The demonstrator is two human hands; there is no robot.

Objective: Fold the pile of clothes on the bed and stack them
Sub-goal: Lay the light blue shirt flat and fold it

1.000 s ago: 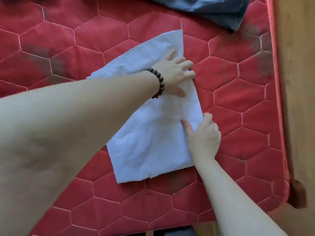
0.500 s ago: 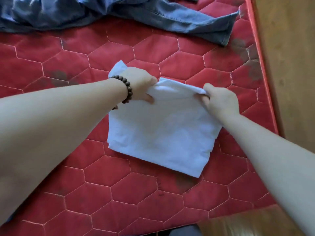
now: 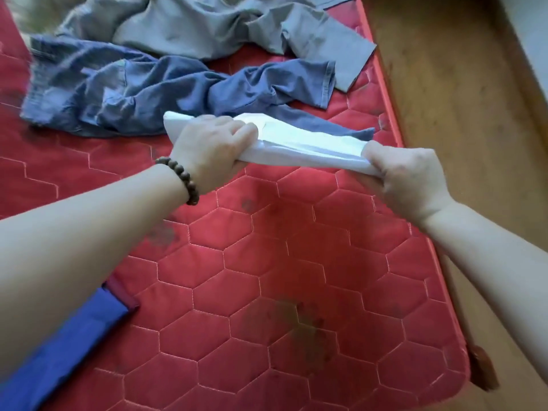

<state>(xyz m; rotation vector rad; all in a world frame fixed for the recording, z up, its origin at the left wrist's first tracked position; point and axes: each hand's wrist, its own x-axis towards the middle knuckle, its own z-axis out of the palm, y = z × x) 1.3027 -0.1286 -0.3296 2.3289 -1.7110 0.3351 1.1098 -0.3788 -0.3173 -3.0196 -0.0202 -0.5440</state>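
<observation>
White folded garment (image 3: 299, 145): held in the air above the red quilted mattress (image 3: 296, 277), gripped at both ends. My left hand (image 3: 207, 152), beaded bracelet (image 3: 181, 179) at the wrist, curls tight round the left end; my right hand (image 3: 412, 176) pinches the right end in a closed fist. To carry it well, I judge, I should keep both ends level and lightly taut so the folds do not slip, then lay it flat where the stack goes. Surface, left to right: blue cloth (image 3: 59, 351) at the near left corner; crumpled blue garment (image 3: 133, 90) and grey shirt (image 3: 207, 25) unfolded beyond; wooden floor (image 3: 459, 84) along the right edge.
</observation>
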